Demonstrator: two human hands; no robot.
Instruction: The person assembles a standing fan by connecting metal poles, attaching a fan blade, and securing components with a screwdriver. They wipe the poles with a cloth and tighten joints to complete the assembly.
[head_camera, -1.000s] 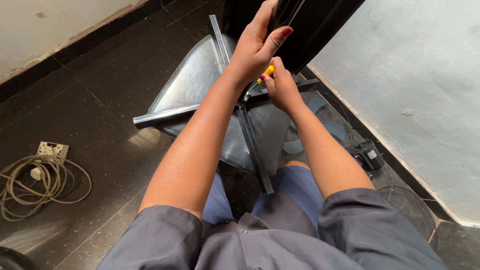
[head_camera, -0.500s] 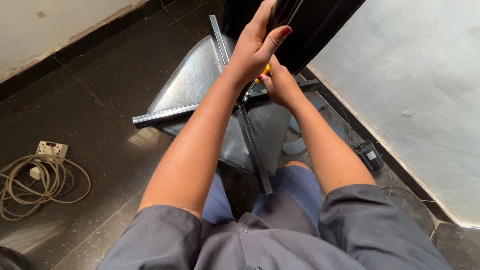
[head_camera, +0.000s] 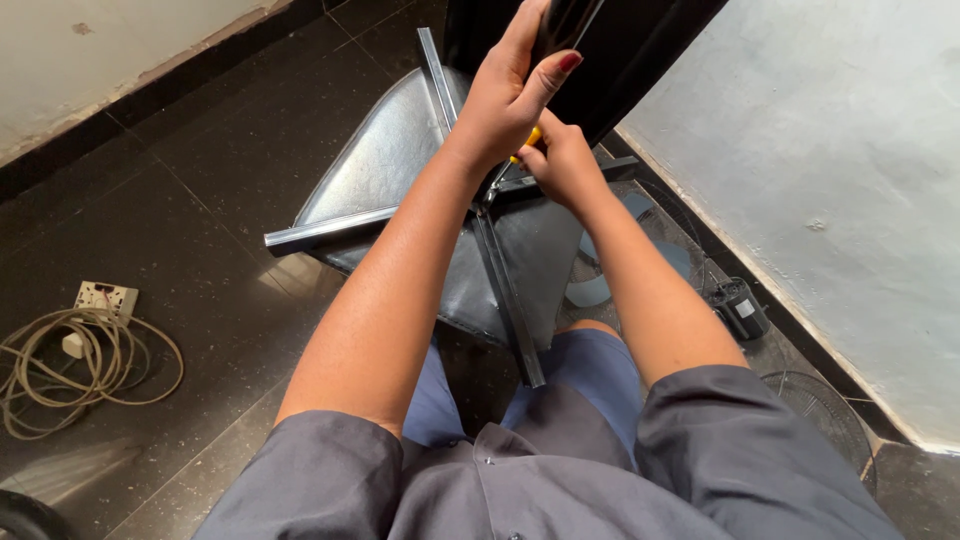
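Turning a bit since a moment ago, the right hand (head_camera: 562, 160) has closed more over the yellow screwdriver (head_camera: 532, 137), hiding most of it. The left hand (head_camera: 510, 95) stays wrapped around the black chair part (head_camera: 600, 50) at the top middle.

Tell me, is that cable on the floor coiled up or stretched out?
Coiled. The cable lies in loose overlapping loops on the dark floor, beside a white socket block.
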